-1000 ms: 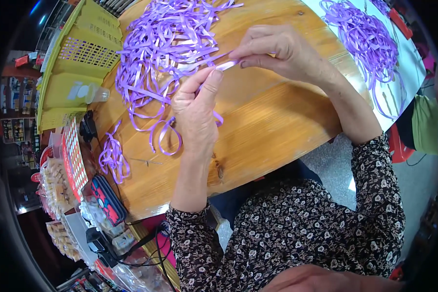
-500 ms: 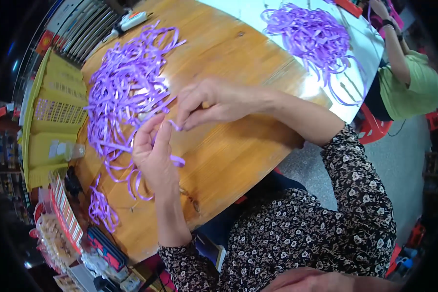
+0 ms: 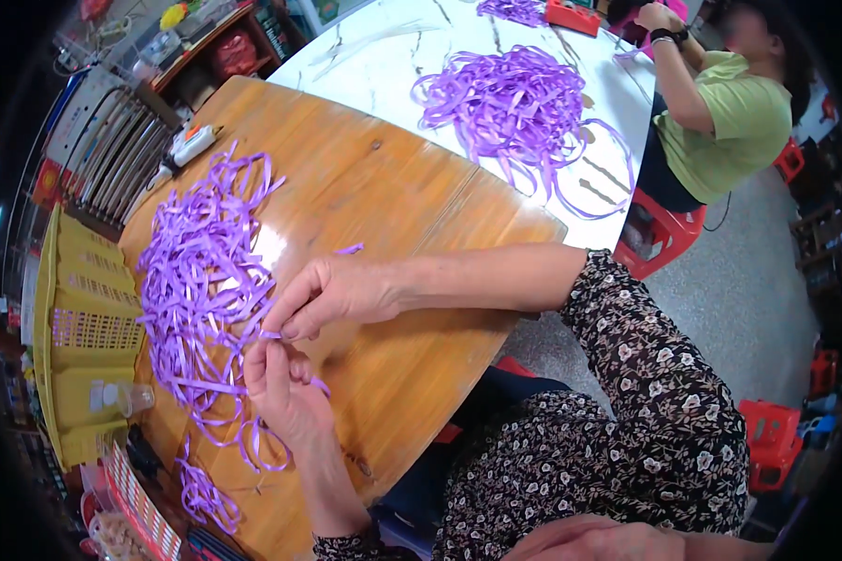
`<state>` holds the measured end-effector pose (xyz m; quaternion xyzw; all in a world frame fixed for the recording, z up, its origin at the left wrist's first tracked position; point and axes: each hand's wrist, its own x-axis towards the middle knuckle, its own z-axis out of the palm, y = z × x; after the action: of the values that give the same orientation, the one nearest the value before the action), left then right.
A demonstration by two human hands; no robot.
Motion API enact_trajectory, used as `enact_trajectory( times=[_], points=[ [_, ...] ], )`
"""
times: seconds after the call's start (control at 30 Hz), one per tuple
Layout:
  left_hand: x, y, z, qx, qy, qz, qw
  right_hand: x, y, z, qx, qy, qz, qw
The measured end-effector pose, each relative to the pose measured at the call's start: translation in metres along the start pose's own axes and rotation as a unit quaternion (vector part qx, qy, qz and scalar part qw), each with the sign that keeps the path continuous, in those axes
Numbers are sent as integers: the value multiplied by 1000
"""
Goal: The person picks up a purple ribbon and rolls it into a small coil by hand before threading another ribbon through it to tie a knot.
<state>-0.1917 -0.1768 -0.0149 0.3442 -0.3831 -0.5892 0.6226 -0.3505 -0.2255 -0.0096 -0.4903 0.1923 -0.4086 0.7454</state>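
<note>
My left hand (image 3: 285, 388) is closed on a purple ribbon, with a loose bit of it (image 3: 321, 386) sticking out past the palm. Just above, my right hand (image 3: 337, 297) pinches the same ribbon (image 3: 269, 335) between thumb and forefinger; the fingertips of both hands nearly meet. A short purple ribbon end (image 3: 350, 249) shows beyond my right hand. To the left of both hands lies a large tangled heap of purple ribbon (image 3: 192, 290) on the wooden table (image 3: 412, 360). A smaller bunch of ribbon (image 3: 206, 496) rests nearer the front edge.
A yellow plastic basket (image 3: 89, 365) and a clear cup (image 3: 137, 400) stand along the left edge. A glue gun (image 3: 192, 145) lies at the far left. Another ribbon heap (image 3: 515, 112) covers part of the white marbled table (image 3: 365, 70). A person in a green shirt (image 3: 734, 122) sits at the right.
The view has shifted, bringing more of the far table into sight. My hands have drawn closer together, the right now over the left fingertips with the ribbon between them.
</note>
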Motion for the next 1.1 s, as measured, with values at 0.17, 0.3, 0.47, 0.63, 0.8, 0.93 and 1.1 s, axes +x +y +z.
enact_trajectory(
  times=[0.17,0.3,0.47,0.63,0.8,0.93,1.1],
  points=[
    [-1,8,3,-34,24,-36,998,2,-4,-5,135,18,30,990],
    [0,6,-3,-78,-24,-43,996,-1,-7,-7,183,-20,54,981],
    [-4,11,5,-22,1,-52,998,-5,-4,-3,202,-55,66,976],
    [-2,6,-3,4,52,-58,997,-1,4,10,90,-7,-5,996],
    [3,-3,-8,-14,16,-82,996,12,19,2,-211,53,-259,941],
    [1,-6,-2,6,35,-61,997,10,20,0,-455,93,-395,793],
    [2,-15,4,8,53,-71,996,2,20,-1,-545,123,-432,708]
  ],
)
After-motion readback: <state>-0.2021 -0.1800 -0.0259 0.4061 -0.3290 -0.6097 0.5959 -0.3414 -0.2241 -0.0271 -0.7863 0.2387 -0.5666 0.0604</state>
